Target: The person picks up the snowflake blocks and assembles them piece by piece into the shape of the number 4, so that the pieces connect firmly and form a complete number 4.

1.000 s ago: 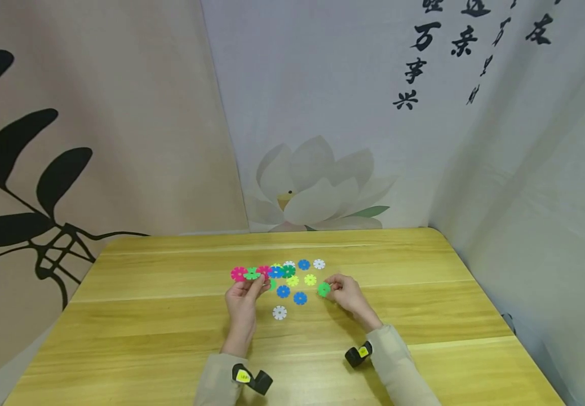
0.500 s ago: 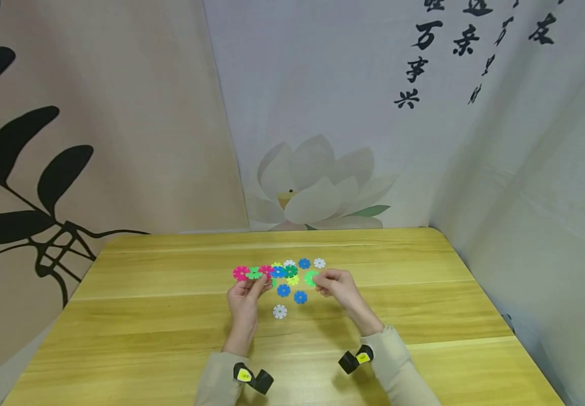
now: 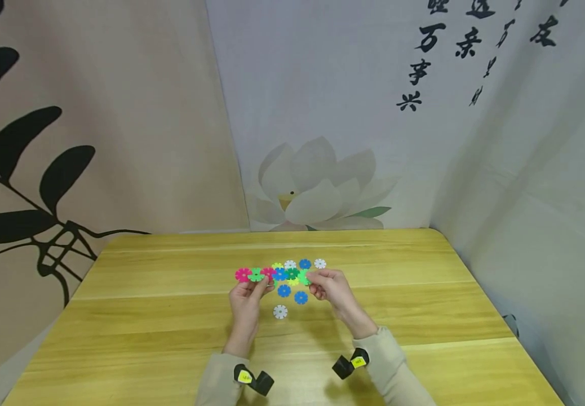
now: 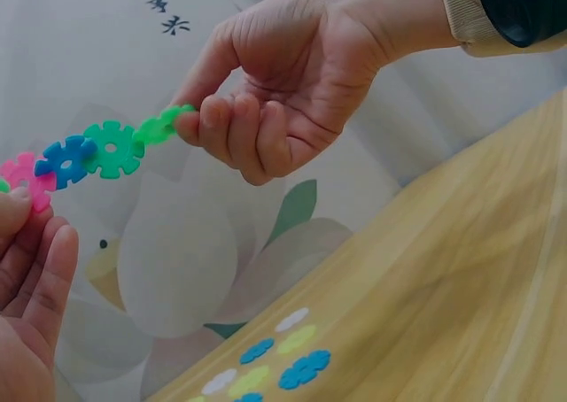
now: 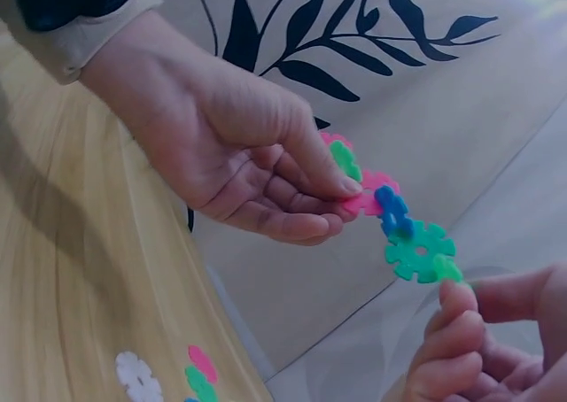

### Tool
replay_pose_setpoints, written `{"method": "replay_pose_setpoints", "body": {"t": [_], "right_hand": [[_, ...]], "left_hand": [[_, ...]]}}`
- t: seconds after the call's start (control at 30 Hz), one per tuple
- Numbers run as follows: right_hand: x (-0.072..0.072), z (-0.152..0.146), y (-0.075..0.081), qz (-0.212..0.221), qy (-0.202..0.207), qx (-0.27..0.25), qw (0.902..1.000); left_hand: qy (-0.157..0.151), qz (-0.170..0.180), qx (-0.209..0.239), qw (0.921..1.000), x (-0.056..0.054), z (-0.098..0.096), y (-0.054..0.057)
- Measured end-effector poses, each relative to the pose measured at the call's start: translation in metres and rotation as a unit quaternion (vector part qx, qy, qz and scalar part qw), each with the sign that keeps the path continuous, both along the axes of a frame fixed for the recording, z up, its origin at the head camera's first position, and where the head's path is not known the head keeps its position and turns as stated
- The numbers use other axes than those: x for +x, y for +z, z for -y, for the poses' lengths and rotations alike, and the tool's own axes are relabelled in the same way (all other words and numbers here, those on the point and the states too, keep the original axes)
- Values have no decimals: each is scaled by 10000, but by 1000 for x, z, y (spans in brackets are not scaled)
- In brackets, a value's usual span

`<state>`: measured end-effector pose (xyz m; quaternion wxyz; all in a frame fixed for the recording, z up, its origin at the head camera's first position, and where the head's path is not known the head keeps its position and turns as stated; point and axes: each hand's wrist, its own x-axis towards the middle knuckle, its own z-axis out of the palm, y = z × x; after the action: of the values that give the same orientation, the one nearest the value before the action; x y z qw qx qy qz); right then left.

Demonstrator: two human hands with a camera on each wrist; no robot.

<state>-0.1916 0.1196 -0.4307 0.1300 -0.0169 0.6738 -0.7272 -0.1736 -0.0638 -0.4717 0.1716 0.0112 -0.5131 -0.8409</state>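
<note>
Moving leftward since the earlier frame with the right hand point(image 3: 334, 290), now bringing the light-green snowflake disc point(image 3: 303, 277) up against the dark-green disc point(image 3: 292, 273) ending the chain point(image 3: 256, 274). Pinching it between thumb and index finger, closing the grip to barely its thickness. Holding the chain above the tabletop point(image 3: 171, 327) with the left hand point(image 3: 244, 307), pinching the second pink disc point(image 3: 268, 273). Overlapping at the rims, not showing whether slotted. Probably calling for crossing the discs at an angle, matching notch to notch, pushing straight, and supporting nearer the joint to avoid flexing the blue disc point(image 3: 279, 274).
</note>
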Motion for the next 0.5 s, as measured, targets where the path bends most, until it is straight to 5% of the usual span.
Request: {"method": "replay_pose_setpoints", "body": {"t": [0.2,0.5], "right_hand": [[-1,-2,2,75,316,-55,9995],[1,-1,5,-244,577,353,9974]], "left_hand": [[-7,76,-161,9998,1,1,-1],[114,-265,-427,9987,2,2,-4]]}}
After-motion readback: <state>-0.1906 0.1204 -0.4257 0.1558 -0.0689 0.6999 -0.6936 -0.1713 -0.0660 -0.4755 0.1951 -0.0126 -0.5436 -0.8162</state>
